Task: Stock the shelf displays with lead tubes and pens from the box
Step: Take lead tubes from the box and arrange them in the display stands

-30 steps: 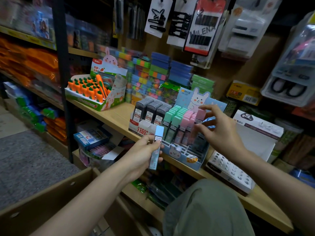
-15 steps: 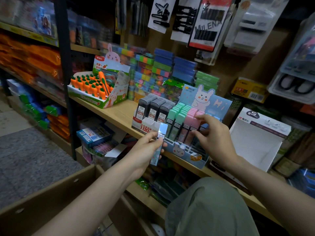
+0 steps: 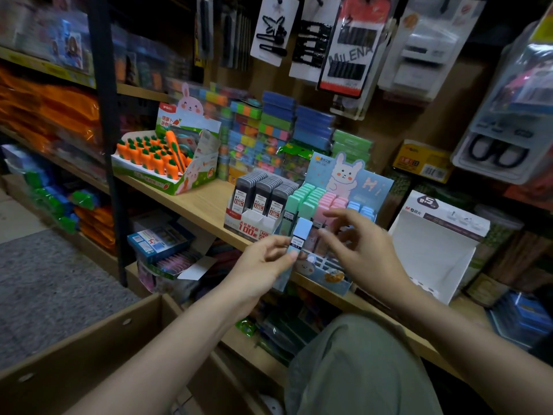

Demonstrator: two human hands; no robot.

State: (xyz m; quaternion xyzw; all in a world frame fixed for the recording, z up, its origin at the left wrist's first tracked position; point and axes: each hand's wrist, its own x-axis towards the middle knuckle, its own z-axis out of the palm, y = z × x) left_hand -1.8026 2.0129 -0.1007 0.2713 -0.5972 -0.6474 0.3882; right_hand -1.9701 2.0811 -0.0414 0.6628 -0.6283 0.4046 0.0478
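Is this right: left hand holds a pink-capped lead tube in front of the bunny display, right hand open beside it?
Not quite. In the head view the lead tube in the left hand has a blue cap, not pink. The rest holds: it is in front of the bunny display, right hand open beside it.

Wooden shelf (image 3: 206, 205) carries four displays in a row: carrot pen display (image 3: 167, 163) at 10 o'clock, dark lead tube display (image 3: 257, 205) just beside the rabbit lead tube display (image 3: 335, 211) near centre, open white display box (image 3: 434, 250) at 3 o'clock. Stacked sticky-note blocks (image 3: 278, 130) stand behind the two lead tube displays; hair clip cards (image 3: 317, 37) hang above at 12 o'clock. Before the rabbit display, left hand (image 3: 263, 271) holds a lead tube (image 3: 296, 244) upright, right hand (image 3: 365, 250) just beside it at its 3 o'clock; cardboard box (image 3: 89, 354) lies below at 7 o'clock.
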